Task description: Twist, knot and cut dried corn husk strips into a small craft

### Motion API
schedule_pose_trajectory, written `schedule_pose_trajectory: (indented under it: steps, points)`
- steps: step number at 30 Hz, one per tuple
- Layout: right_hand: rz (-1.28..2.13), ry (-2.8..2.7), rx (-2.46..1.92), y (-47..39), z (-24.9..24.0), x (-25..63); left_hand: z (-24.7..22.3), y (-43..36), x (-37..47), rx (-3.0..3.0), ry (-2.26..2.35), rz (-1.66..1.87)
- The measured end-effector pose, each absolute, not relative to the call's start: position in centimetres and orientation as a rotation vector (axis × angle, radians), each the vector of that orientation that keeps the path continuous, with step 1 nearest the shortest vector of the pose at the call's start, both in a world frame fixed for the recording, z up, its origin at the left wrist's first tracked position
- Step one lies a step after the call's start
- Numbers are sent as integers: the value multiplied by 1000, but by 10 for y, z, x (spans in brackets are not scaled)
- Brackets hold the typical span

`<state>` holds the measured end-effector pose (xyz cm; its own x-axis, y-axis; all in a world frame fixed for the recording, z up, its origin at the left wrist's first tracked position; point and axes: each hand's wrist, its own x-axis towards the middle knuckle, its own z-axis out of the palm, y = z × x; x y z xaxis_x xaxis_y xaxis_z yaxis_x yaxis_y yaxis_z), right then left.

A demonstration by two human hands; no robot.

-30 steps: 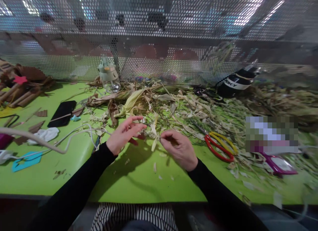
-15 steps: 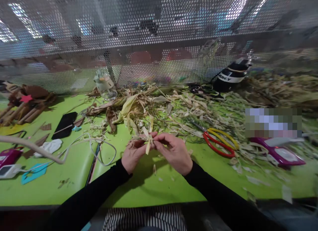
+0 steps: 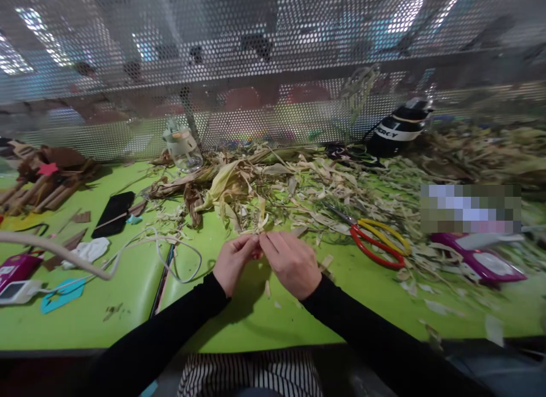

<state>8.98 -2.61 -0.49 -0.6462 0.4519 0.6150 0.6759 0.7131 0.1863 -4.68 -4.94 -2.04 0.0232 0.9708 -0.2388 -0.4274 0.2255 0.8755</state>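
Observation:
My left hand [image 3: 234, 262] and my right hand [image 3: 292, 261] meet over the green table, fingertips pinched close together. Between them is a small piece of dried corn husk [image 3: 261, 218], its pale strips sticking up above the fingers. Both hands are closed on it, and its lower part is hidden behind them. Just beyond lies a larger yellowish corn husk [image 3: 224, 183] among loose husk scraps. To the right of my right hand rest scissors [image 3: 375, 246] with one red and one yellow handle loop.
A black phone [image 3: 113, 214], a white cable [image 3: 157, 255] and a blue cutout [image 3: 62, 295] lie left. A clear bottle [image 3: 186, 152] and a black bottle [image 3: 394, 132] stand near the perforated metal screen [image 3: 256, 61]. Husk scraps [image 3: 341, 192] spread across the back and right.
My right hand has turned over more, its back now facing up, and shifted slightly left. The husk piece now stands more upright, with less of it showing between my fingers.

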Motion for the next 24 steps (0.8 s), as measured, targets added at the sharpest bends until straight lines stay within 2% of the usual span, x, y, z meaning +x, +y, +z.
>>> schedule_pose_trajectory:
  steps: [6, 9, 11, 16, 19, 21, 24]
  points:
    - [-655, -2380, -823, -28, -8, 84, -20, -45, -45, 462, 906, 1303]
    - [-587, -2393, -801, -27, -12, 82, -24, -40, -50, 430, 896, 1322]
    - [-396, -2400, -760, -24, -13, 82, -25, -37, -54, 442, 906, 1334]
    - [507, -2127, -1003, -9, -5, 91, -20, -37, -57, 562, 965, 1343]
    - [940, -1980, -1090, -4, -1, 94, -15, -42, -52, 668, 994, 1270]
    - [1116, -1888, -1032, -4, -2, 93, -13, -45, -50, 720, 994, 1227]
    - [1193, -1784, -978, -5, -4, 93, -10, -46, -52, 702, 996, 1179]
